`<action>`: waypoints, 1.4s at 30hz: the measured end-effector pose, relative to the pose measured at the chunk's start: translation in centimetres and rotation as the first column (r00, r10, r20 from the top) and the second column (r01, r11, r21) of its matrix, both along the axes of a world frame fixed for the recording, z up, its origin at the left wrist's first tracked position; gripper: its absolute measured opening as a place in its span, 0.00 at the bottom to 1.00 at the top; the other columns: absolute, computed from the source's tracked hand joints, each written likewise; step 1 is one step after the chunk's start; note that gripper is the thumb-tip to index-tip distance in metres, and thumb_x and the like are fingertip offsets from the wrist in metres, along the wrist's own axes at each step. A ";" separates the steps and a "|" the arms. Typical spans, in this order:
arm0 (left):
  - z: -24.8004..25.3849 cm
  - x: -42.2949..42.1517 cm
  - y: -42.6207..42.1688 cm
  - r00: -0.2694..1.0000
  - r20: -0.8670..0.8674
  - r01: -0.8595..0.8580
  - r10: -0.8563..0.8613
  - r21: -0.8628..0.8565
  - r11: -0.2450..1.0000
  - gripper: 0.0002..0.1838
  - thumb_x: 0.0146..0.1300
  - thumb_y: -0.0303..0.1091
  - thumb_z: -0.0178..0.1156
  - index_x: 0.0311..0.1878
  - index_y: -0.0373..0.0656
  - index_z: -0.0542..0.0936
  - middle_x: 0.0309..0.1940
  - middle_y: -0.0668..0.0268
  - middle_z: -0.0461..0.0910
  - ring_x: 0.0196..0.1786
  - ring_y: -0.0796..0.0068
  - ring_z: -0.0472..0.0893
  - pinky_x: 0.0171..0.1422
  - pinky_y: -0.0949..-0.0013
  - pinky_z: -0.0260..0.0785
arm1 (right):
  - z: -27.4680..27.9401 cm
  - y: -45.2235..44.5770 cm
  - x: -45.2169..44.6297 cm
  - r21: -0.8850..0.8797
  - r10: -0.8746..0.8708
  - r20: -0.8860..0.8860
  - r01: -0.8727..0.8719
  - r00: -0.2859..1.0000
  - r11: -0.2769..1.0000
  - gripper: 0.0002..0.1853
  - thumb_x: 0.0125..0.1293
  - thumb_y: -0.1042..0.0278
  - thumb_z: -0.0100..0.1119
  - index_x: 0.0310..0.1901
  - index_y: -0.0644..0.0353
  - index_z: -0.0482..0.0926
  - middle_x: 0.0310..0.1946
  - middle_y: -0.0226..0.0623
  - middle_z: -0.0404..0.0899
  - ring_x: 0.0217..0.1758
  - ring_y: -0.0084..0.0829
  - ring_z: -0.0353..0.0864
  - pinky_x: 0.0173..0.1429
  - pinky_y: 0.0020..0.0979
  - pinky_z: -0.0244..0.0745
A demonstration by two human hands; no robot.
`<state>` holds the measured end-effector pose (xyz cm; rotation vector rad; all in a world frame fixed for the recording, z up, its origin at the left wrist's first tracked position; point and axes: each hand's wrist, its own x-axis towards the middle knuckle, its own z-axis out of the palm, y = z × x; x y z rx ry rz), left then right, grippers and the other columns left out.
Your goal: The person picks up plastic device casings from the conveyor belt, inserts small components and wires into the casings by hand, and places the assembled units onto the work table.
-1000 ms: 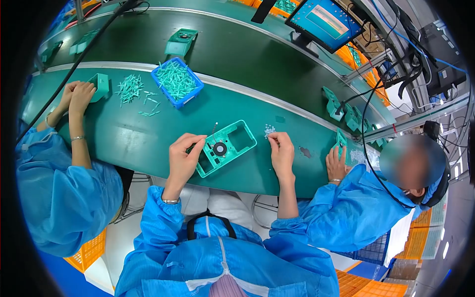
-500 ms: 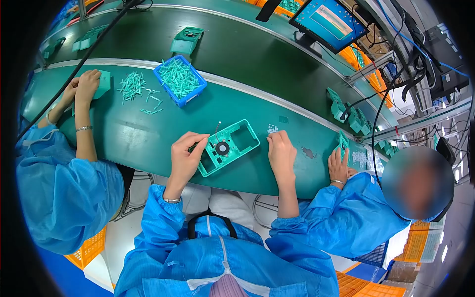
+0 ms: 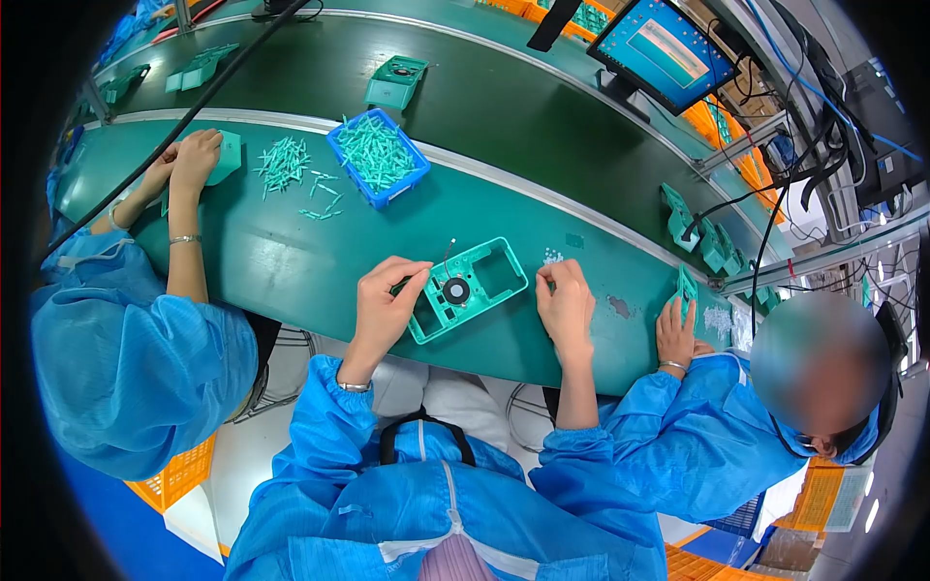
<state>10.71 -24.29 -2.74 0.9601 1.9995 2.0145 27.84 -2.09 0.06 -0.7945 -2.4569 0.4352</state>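
Observation:
On the green table in front of me lies a green plastic housing (image 3: 484, 302), tilted in view, with a round black speaker-like part (image 3: 456, 290) set in it and a thin wire sticking up at its upper edge. My left hand (image 3: 386, 308) is closed at the housing's upper left corner, thumb and forefinger pinched on its edge. To the right of the housing, my right hand (image 3: 566, 308) is closed in a pinch. Its fingertips are just short of a small pile of whitish bits (image 3: 552, 256); whatever they hold is too small to make out.
A blue bin (image 3: 399, 197) full of green sticks stands behind, beside a loose stick pile (image 3: 282, 165). Co-workers sit left and right, their hands (image 3: 197, 160) (image 3: 675, 334) on green parts. A rail (image 3: 484, 174) separates the table from a conveyor belt carrying housings. A monitor (image 3: 664, 53) stands behind.
The whole view has shifted, so things appear further right. My right fingertips have drawn back slightly from the whitish bits. My left hand stays at the housing's corner.

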 end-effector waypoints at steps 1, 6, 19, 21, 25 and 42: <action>0.0 0.0 0.0 1.000 -0.006 0.003 -0.003 -0.002 1.000 0.07 0.70 0.24 0.68 0.48 0.33 0.90 0.39 0.62 0.88 0.41 0.75 0.85 0.46 0.73 0.75 | 0.0 -0.1 0.1 -0.001 -0.002 0.000 0.002 1.000 1.000 0.02 0.65 0.76 0.68 0.38 0.60 0.84 0.41 0.40 0.82 0.40 0.48 0.87 0.41 0.46 0.80; 0.1 0.1 0.0 1.000 0.010 0.009 -0.009 -0.006 1.000 0.07 0.70 0.24 0.68 0.48 0.33 0.90 0.39 0.62 0.88 0.41 0.76 0.85 0.46 0.73 0.75 | 0.0 -0.1 0.2 -0.041 0.046 0.020 -0.045 0.999 0.998 0.03 0.65 0.75 0.69 0.39 0.59 0.86 0.41 0.39 0.83 0.39 0.47 0.86 0.41 0.45 0.80; -0.2 0.1 0.1 1.000 0.021 0.009 -0.010 0.013 1.000 0.07 0.70 0.23 0.68 0.48 0.34 0.90 0.39 0.61 0.88 0.41 0.73 0.86 0.47 0.71 0.76 | -0.9 0.5 0.9 -0.135 0.056 -0.060 -0.064 0.997 0.989 0.04 0.68 0.75 0.69 0.43 0.60 0.89 0.39 0.37 0.82 0.38 0.41 0.86 0.41 0.40 0.78; -0.2 0.0 0.1 1.000 0.015 0.006 -0.007 0.016 1.000 0.07 0.70 0.23 0.68 0.48 0.34 0.90 0.39 0.61 0.88 0.41 0.73 0.86 0.47 0.71 0.76 | -1.0 0.5 0.9 -0.104 0.065 -0.099 -0.075 0.993 0.992 0.06 0.66 0.78 0.71 0.43 0.62 0.90 0.37 0.36 0.82 0.33 0.33 0.82 0.39 0.34 0.77; -0.2 0.0 0.0 1.000 0.017 0.012 -0.012 0.000 1.000 0.07 0.70 0.23 0.68 0.48 0.34 0.90 0.39 0.61 0.88 0.42 0.73 0.86 0.47 0.71 0.76 | -0.9 0.3 0.9 -0.117 0.058 -0.121 -0.072 0.991 0.991 0.06 0.65 0.79 0.71 0.43 0.62 0.90 0.37 0.36 0.82 0.33 0.32 0.81 0.39 0.34 0.76; -0.1 0.1 0.1 1.000 -0.003 0.010 -0.010 0.000 1.000 0.07 0.70 0.23 0.69 0.48 0.34 0.90 0.39 0.62 0.88 0.41 0.74 0.85 0.46 0.72 0.76 | -1.7 0.6 0.9 -0.127 -0.024 -0.180 0.001 0.983 0.992 0.03 0.67 0.75 0.70 0.41 0.60 0.87 0.39 0.36 0.82 0.34 0.38 0.85 0.39 0.39 0.78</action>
